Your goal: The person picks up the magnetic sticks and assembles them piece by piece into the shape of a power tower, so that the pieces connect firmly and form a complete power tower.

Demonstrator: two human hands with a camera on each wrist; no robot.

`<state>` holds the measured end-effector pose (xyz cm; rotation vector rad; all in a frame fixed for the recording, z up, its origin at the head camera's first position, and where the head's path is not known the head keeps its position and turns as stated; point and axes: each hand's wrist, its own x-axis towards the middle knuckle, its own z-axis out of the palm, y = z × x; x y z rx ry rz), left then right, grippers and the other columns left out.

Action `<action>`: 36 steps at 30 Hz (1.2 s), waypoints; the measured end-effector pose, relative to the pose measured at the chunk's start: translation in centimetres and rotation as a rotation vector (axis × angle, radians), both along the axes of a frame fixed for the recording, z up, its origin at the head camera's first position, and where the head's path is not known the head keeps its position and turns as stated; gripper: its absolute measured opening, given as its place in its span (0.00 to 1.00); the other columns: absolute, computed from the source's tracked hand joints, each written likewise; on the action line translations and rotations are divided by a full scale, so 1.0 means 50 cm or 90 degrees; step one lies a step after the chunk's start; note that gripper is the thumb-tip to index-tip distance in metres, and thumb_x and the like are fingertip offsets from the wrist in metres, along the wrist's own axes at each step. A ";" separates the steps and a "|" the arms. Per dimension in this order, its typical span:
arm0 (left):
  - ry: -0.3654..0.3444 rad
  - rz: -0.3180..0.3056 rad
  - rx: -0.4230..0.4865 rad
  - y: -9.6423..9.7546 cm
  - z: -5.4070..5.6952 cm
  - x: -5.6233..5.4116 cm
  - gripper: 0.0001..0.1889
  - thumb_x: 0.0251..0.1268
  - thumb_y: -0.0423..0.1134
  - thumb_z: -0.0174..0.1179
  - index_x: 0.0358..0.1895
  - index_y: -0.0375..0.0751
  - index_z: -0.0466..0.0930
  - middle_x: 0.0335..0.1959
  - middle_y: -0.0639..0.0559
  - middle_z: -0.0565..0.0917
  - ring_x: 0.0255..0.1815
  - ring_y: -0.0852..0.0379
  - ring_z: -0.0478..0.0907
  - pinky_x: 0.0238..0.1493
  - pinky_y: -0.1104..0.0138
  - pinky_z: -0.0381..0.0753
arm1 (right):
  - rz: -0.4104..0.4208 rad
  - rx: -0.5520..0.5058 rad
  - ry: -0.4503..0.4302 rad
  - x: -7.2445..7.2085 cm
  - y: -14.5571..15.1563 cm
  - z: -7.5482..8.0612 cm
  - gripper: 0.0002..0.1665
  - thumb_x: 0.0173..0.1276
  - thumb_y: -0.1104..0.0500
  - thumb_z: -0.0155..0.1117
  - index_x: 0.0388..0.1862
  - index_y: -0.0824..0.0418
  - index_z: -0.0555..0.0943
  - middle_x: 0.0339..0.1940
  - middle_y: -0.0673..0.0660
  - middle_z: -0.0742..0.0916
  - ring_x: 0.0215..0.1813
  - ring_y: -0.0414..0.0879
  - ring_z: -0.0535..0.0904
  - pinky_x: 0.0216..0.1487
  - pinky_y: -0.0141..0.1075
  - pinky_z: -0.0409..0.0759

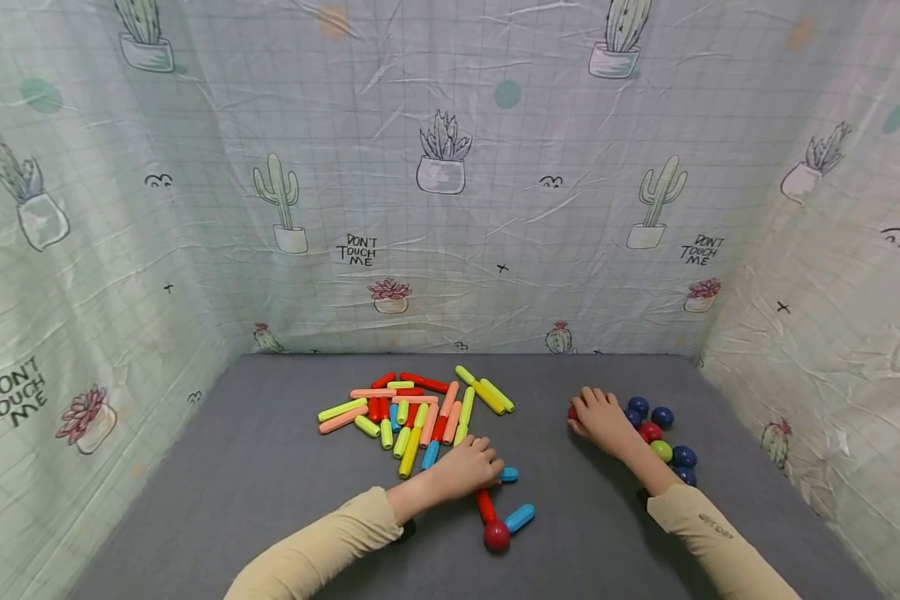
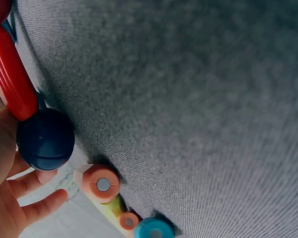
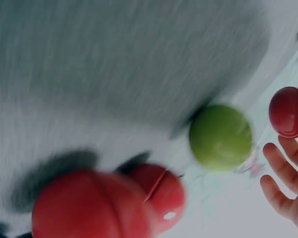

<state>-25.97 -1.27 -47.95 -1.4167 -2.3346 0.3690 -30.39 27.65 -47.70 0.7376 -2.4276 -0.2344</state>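
Note:
My left hand (image 1: 461, 468) holds a joined piece of toy building rods and balls. In the left wrist view, its red rod (image 2: 12, 74) meets a dark blue ball (image 2: 46, 141) beside my fingers. A red ball (image 1: 497, 536) forms the piece's near end, with a blue rod (image 1: 521, 517) angling off it. Another blue rod (image 1: 508, 474) pokes out past my left fingertips. Over on the right, my right hand (image 1: 598, 421) pinches a single red ball (image 3: 286, 112). A green ball (image 3: 221, 137) and two red ones (image 3: 89, 206) lie close by in the right wrist view.
Many short and long rods (image 1: 410, 437) in red, salmon, yellow and blue lie heaped left of centre on the grey tabletop (image 1: 270, 467). Several loose balls (image 1: 662, 452) cluster beyond my right wrist. A patterned curtain (image 1: 450, 225) encloses the back and sides.

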 end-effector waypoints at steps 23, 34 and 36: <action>0.045 0.051 0.027 -0.008 -0.010 0.014 0.11 0.64 0.46 0.50 0.46 0.49 0.70 0.39 0.56 0.78 0.41 0.59 0.71 0.41 0.67 0.73 | 0.157 -0.019 -0.122 0.094 -0.146 -0.011 0.20 0.53 0.43 0.63 0.39 0.53 0.75 0.33 0.49 0.78 0.37 0.44 0.71 0.35 0.36 0.68; -0.076 -0.036 0.089 0.025 0.009 0.092 0.18 0.62 0.61 0.43 0.36 0.53 0.75 0.30 0.59 0.76 0.34 0.60 0.70 0.36 0.68 0.68 | 0.194 -0.046 -0.163 0.094 -0.135 -0.007 0.19 0.55 0.43 0.62 0.42 0.51 0.77 0.31 0.46 0.76 0.36 0.41 0.68 0.34 0.33 0.64; -0.110 -0.033 0.059 0.028 0.008 0.103 0.19 0.61 0.61 0.44 0.33 0.53 0.76 0.30 0.59 0.77 0.35 0.60 0.70 0.36 0.67 0.67 | 0.200 -0.053 -0.176 0.094 -0.133 -0.007 0.20 0.54 0.43 0.63 0.42 0.51 0.77 0.31 0.46 0.76 0.36 0.41 0.67 0.34 0.33 0.63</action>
